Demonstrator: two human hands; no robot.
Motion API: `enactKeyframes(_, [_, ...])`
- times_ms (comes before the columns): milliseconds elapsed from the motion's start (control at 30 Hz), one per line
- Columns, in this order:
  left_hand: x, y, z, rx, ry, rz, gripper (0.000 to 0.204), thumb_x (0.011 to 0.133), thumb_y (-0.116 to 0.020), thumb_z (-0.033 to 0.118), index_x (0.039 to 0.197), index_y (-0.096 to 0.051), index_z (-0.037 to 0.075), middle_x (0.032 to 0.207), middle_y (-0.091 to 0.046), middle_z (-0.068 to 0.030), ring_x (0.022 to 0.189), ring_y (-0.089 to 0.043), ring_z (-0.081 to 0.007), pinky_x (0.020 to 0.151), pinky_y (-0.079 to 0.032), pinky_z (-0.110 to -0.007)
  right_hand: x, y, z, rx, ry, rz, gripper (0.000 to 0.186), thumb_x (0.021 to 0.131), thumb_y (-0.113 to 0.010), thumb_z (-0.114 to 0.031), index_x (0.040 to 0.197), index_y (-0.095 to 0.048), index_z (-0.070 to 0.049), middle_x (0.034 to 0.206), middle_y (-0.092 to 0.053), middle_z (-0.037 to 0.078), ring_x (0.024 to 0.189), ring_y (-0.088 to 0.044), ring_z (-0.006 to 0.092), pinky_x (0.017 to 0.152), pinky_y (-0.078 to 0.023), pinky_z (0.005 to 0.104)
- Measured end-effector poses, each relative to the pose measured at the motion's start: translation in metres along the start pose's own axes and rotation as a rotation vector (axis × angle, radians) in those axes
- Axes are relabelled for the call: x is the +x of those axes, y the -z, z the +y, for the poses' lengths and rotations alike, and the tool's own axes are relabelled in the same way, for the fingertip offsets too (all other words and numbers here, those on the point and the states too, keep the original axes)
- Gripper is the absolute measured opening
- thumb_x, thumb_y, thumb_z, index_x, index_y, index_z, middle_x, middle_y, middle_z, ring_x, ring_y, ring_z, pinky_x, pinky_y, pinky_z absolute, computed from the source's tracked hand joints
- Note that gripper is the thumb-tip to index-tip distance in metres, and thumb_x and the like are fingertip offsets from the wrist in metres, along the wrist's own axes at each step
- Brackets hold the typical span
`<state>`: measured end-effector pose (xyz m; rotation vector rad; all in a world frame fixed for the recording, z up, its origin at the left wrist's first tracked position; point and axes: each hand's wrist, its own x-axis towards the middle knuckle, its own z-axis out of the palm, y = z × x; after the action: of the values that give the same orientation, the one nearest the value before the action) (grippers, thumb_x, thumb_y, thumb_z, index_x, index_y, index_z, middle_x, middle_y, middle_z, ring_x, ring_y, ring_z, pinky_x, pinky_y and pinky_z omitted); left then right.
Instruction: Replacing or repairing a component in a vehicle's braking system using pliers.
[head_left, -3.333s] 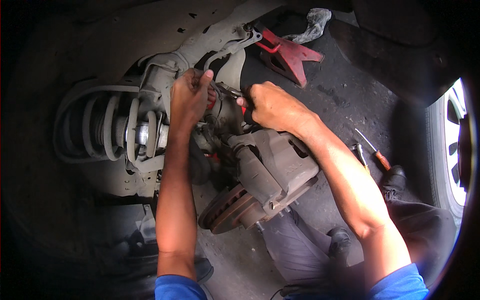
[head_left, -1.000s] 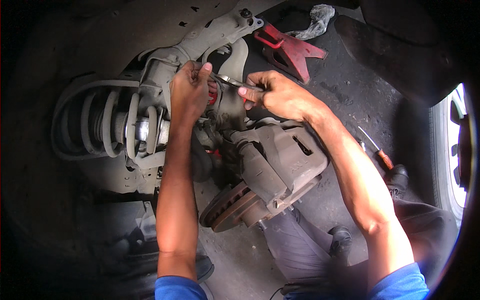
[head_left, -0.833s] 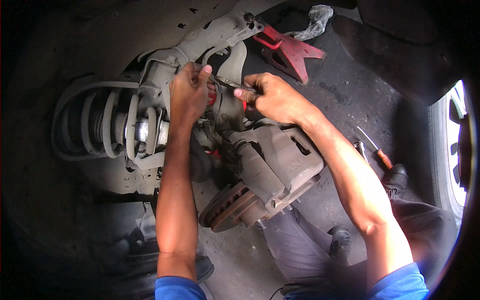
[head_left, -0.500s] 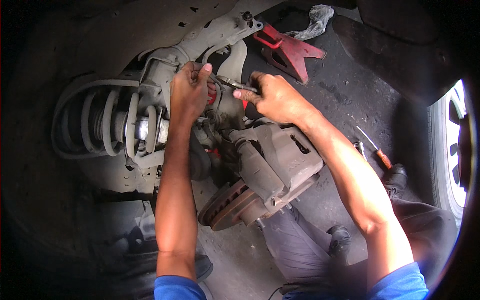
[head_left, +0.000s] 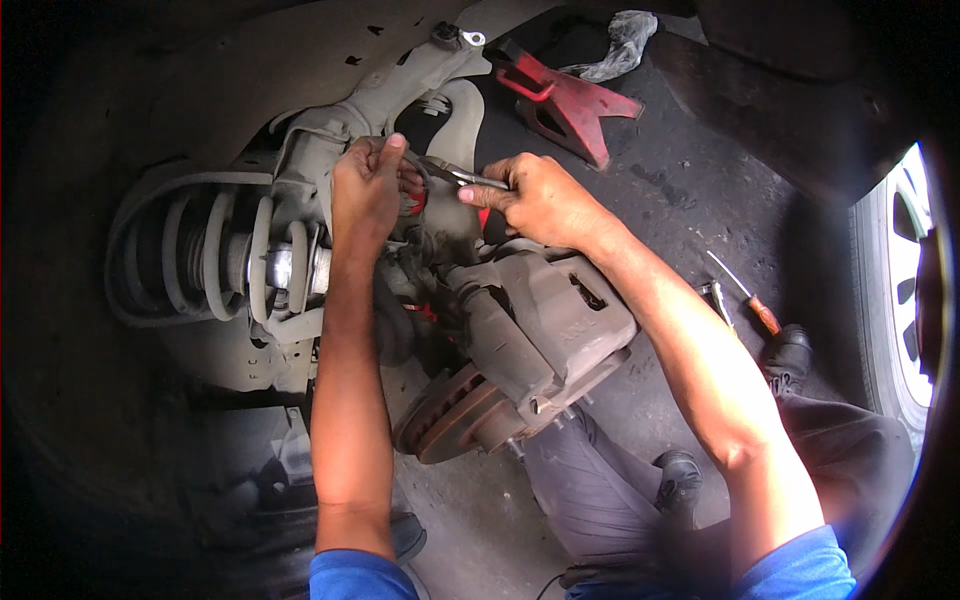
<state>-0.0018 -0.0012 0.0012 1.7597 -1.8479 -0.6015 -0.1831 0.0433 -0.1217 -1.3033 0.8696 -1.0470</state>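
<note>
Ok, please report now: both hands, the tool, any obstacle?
Right hand grips pliers-like tool; left hand curled near its tip, hold unclear. Possible obstacle: brake caliper, below both hands in picture.

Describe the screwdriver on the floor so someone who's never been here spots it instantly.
Find the large wheel at far right, then the dark floor to its left. Near the upper black shoe lies the screwdriver, told from the silvery tool beside it by its orange handle and long thin shaft.

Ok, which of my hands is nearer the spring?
Left. Your left hand is just up and right of the spring; your right hand, holding pliers, is farther right.
</note>
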Motion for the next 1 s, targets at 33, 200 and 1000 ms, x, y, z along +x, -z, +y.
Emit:
enactKeyframes(33, [0.001,0.0,-0.001,-0.002,-0.001,-0.001,0.032,0.106,-0.064,0.026,0.103,-0.064,-0.006,0.082,-0.07,-0.0117,0.07,-0.069,-0.0172,0.066,-0.056,-0.03,0.001,0.0,0.003,-0.002,-0.001,0.002,0.049,0.098,-0.072,-0.043,0.105,-0.076,0.005,0.07,-0.07,0.02,0.07,-0.075,0.0313,0.073,-0.056,0.0427])
enactKeyframes(200, [0.001,-0.003,-0.002,-0.016,-0.01,-0.014,0.033,0.107,-0.063,0.026,0.104,-0.064,-0.006,0.081,-0.07,-0.0117,0.07,-0.069,-0.0172,0.066,-0.057,-0.03,0.003,-0.001,0.012,0.082,0.059,0.006,0.044,0.099,-0.073,-0.036,0.108,-0.07,0.007,0.069,-0.07,0.017,0.066,-0.074,0.0249,0.07,-0.056,0.0422])
enactKeyframes(1000, [-0.002,0.0,0.003,0.52,-0.171,0.006,0.037,0.105,-0.065,0.032,0.095,-0.064,-0.003,0.077,-0.069,-0.01,0.07,-0.068,-0.0147,0.069,-0.053,-0.03,0.002,-0.007,0.0,-0.351,0.135,0.032,0.043,0.104,-0.063,-0.034,0.098,-0.071,0.008,0.094,-0.069,0.033,0.101,-0.067,0.0499,0.086,-0.054,0.0545])
